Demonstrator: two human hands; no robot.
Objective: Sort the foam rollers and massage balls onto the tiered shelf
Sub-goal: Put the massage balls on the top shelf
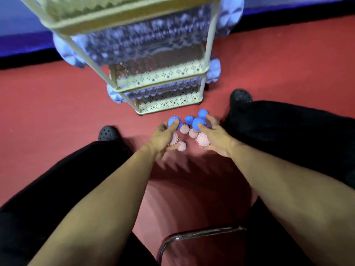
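Rollers first: we see blue knobbly foam rollers (138,45) already on the cream perforated metal tiered shelf (163,75), while our left hand (163,138) and right hand (215,138) curl around spiky blue and pink massage balls (189,120) clustered on the red floor (57,104).

Left hand (163,136), right hand (215,138) curled, outstretched

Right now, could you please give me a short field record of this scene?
setting: red floor, person seated
shelf: cream tiered shelf; blue foam rollers on its tiers
blue balls: four spiky ones on the floor
pink balls: about five, nearer the person
left hand: fingers on a blue ball
right hand: fingers on a blue ball
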